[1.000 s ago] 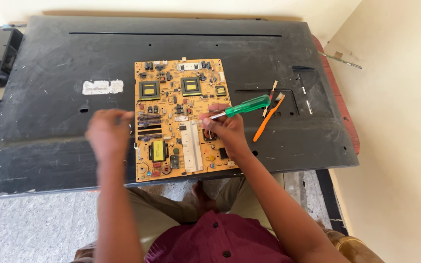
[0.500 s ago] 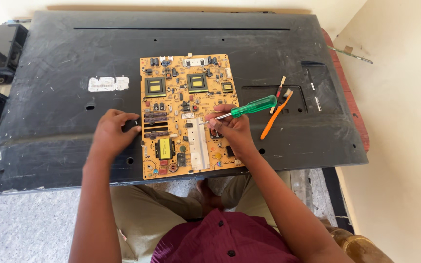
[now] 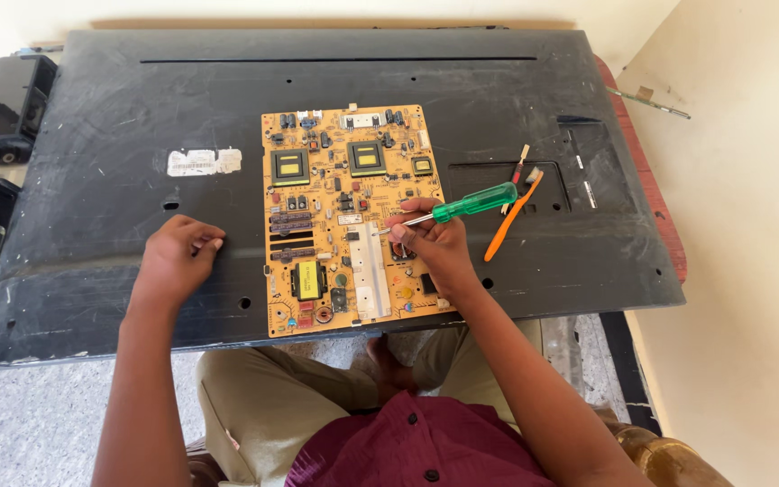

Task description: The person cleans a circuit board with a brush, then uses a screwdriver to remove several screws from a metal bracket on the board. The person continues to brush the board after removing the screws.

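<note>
We see the board (image 3: 352,216), orange and stiff, lying flat at mid-panel (image 3: 92,162). We judge it light but fragile, studded with parts on top; best lifted by its bare edges, not the components. Right hand (image 3: 430,243) rests on the board's 4 o'clock area, fingers pinched shut on the screwdriver (image 3: 462,204), green handle pointing to 2 o'clock, tip down near the white strip. Left hand (image 3: 178,257) sits curled at the board's 9 o'clock, on the panel, just beside the edge; whether it holds anything we cannot tell. Toothbrush (image 3: 511,216) lies at 3 o'clock.
</note>
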